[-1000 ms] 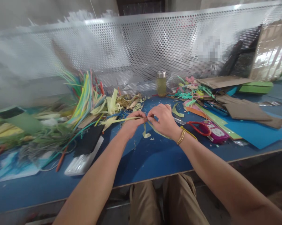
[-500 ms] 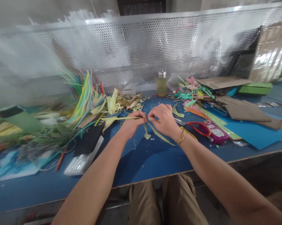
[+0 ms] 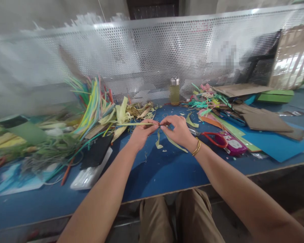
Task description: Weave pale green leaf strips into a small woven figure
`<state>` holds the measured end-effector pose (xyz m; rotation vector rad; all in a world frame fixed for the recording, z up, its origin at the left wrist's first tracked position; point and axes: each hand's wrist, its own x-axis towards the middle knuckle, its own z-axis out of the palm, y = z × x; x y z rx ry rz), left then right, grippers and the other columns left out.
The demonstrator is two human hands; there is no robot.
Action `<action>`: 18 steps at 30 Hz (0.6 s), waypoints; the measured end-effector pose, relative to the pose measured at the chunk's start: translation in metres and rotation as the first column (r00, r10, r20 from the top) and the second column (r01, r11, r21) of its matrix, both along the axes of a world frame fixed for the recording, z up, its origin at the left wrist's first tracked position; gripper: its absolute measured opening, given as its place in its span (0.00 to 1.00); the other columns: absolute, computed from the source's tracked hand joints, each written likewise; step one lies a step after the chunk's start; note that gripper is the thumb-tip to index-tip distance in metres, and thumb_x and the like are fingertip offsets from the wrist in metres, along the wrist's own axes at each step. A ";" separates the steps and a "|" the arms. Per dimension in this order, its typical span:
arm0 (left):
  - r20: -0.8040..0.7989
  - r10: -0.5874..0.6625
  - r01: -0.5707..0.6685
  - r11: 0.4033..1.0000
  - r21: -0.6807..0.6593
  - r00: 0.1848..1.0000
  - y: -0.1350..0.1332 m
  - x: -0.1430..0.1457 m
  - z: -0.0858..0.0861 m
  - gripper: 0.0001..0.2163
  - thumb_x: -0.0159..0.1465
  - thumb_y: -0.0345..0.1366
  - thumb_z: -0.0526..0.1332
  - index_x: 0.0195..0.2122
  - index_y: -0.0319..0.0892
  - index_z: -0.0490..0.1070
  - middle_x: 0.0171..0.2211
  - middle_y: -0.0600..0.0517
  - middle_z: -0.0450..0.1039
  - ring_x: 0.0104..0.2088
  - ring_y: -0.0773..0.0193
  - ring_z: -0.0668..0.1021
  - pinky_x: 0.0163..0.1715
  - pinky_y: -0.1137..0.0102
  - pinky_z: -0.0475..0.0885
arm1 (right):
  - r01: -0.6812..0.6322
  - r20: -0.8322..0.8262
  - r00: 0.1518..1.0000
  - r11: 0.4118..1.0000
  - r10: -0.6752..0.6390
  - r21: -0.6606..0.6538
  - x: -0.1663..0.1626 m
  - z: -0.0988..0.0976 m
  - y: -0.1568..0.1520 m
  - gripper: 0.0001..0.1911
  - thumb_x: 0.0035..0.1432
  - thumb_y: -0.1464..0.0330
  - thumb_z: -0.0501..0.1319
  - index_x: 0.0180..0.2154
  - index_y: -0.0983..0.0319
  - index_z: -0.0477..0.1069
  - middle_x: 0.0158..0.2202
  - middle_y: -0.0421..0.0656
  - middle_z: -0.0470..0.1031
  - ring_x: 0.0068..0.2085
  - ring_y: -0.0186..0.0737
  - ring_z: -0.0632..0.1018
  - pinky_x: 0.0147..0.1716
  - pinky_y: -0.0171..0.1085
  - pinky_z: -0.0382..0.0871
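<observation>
My left hand (image 3: 143,132) and my right hand (image 3: 175,130) meet above the blue tabletop, fingertips pinched close together. Between them runs a pale green, leaf-like strip (image 3: 131,124), its stiff end sticking out to the left past my left hand. From under my right hand another length of the strip (image 3: 177,145) slants down to the right. A short curled piece (image 3: 158,143) hangs or lies just below the fingertips. What exactly the fingertips press is too small to make out. Right of my right hand are red-handled scissors (image 3: 214,137).
Dried husks (image 3: 121,113) and a bundle of coloured stems (image 3: 91,104) lie to the left. A glass bottle (image 3: 174,92) stands at the back. Purple case (image 3: 234,143), brown card (image 3: 265,119) and blue sheet (image 3: 280,146) are on the right. A perforated metal screen (image 3: 162,50) closes off the back.
Both hands stay together at nearly the same spot. The fingertips have shifted slightly, and the strip's left end has drawn a little to the right and upward.
</observation>
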<state>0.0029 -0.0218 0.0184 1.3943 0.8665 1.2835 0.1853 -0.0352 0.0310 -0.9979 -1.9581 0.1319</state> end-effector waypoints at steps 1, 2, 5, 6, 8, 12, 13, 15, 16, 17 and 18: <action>-0.002 0.004 -0.004 1.000 0.003 1.000 0.000 0.001 -0.001 0.11 0.51 0.38 0.72 0.32 0.42 0.74 0.34 0.53 0.75 0.32 0.69 0.73 0.34 0.73 0.67 | -0.005 -0.010 1.000 1.000 0.005 -0.003 -0.001 -0.001 0.000 0.04 0.57 0.67 0.61 0.34 0.58 0.74 0.35 0.40 0.78 0.39 0.41 0.74 0.48 0.43 0.55; -0.003 0.005 -0.005 1.000 0.002 1.000 0.000 0.002 -0.002 0.11 0.51 0.38 0.72 0.32 0.42 0.74 0.33 0.54 0.74 0.32 0.68 0.73 0.34 0.73 0.67 | -0.009 -0.019 1.000 1.000 0.009 -0.009 -0.001 -0.001 0.001 0.03 0.56 0.67 0.61 0.33 0.58 0.74 0.34 0.40 0.78 0.39 0.40 0.75 0.48 0.43 0.55; 0.010 0.004 -0.004 1.000 -0.011 1.000 0.000 0.004 -0.003 0.11 0.51 0.39 0.71 0.31 0.42 0.73 0.31 0.54 0.73 0.33 0.68 0.74 0.36 0.72 0.68 | -0.032 -0.059 0.998 0.999 0.029 -0.043 -0.002 -0.003 0.003 0.02 0.55 0.68 0.62 0.32 0.59 0.73 0.33 0.40 0.78 0.37 0.39 0.75 0.45 0.41 0.58; 0.015 0.002 -0.002 1.000 -0.015 1.000 0.000 0.005 -0.003 0.11 0.51 0.39 0.71 0.31 0.42 0.72 0.32 0.54 0.73 0.33 0.68 0.74 0.36 0.72 0.68 | -0.044 -0.076 0.996 0.997 0.039 -0.056 -0.002 -0.004 0.003 0.02 0.55 0.69 0.61 0.31 0.59 0.73 0.32 0.40 0.78 0.36 0.38 0.75 0.44 0.40 0.60; 0.015 -0.001 0.002 1.000 -0.015 1.000 0.001 0.006 -0.003 0.11 0.52 0.39 0.71 0.31 0.41 0.72 0.33 0.54 0.73 0.32 0.68 0.73 0.37 0.71 0.69 | -0.074 -0.109 0.992 0.995 0.066 -0.073 -0.002 -0.004 0.004 0.02 0.54 0.69 0.61 0.30 0.60 0.72 0.31 0.39 0.77 0.34 0.37 0.75 0.40 0.38 0.61; 0.005 0.025 -0.025 1.000 0.007 1.000 0.003 0.008 -0.004 0.10 0.52 0.40 0.70 0.30 0.41 0.73 0.31 0.54 0.72 0.30 0.69 0.72 0.36 0.71 0.68 | -0.138 -0.178 0.977 0.985 0.118 -0.105 -0.003 -0.005 0.006 0.02 0.54 0.70 0.60 0.29 0.61 0.71 0.27 0.38 0.75 0.31 0.34 0.73 0.35 0.35 0.63; 0.007 0.036 -0.036 0.999 0.009 0.999 0.003 0.008 -0.004 0.10 0.51 0.40 0.70 0.29 0.40 0.73 0.29 0.54 0.72 0.30 0.68 0.72 0.35 0.71 0.68 | -0.150 -0.195 0.973 0.982 0.126 -0.116 -0.003 -0.005 0.006 0.02 0.53 0.70 0.60 0.29 0.61 0.71 0.27 0.38 0.74 0.30 0.34 0.73 0.34 0.34 0.63; 0.016 0.061 -0.061 0.998 0.005 0.998 0.002 0.010 -0.003 0.11 0.50 0.40 0.71 0.28 0.40 0.73 0.28 0.54 0.71 0.30 0.68 0.72 0.34 0.71 0.68 | -0.169 -0.224 0.965 0.976 0.136 -0.136 -0.004 -0.005 0.006 0.02 0.52 0.71 0.60 0.28 0.61 0.71 0.27 0.38 0.74 0.30 0.34 0.72 0.33 0.33 0.64; 0.021 0.070 -0.070 0.998 0.000 0.997 0.001 0.010 -0.003 0.11 0.50 0.40 0.71 0.28 0.40 0.73 0.27 0.54 0.71 0.29 0.67 0.72 0.34 0.71 0.68 | -0.176 -0.237 0.962 0.974 0.138 -0.146 -0.005 -0.005 0.006 0.03 0.52 0.71 0.60 0.28 0.61 0.71 0.27 0.39 0.74 0.30 0.33 0.72 0.33 0.33 0.64; 0.026 0.076 -0.076 0.997 -0.005 0.997 0.000 0.011 -0.002 0.11 0.50 0.40 0.71 0.28 0.40 0.73 0.26 0.54 0.71 0.29 0.67 0.72 0.34 0.71 0.68 | -0.182 -0.251 0.958 0.971 0.139 -0.155 -0.005 -0.005 0.006 0.03 0.52 0.71 0.60 0.27 0.61 0.71 0.27 0.39 0.74 0.30 0.33 0.72 0.33 0.34 0.64; 0.031 0.080 -0.080 0.997 -0.010 0.996 0.000 0.011 -0.001 0.12 0.50 0.41 0.71 0.27 0.40 0.73 0.26 0.54 0.71 0.29 0.67 0.72 0.34 0.71 0.68 | -0.187 -0.265 0.954 0.968 0.139 -0.167 -0.005 -0.005 0.006 0.03 0.52 0.70 0.60 0.27 0.61 0.71 0.27 0.39 0.74 0.31 0.34 0.72 0.33 0.34 0.65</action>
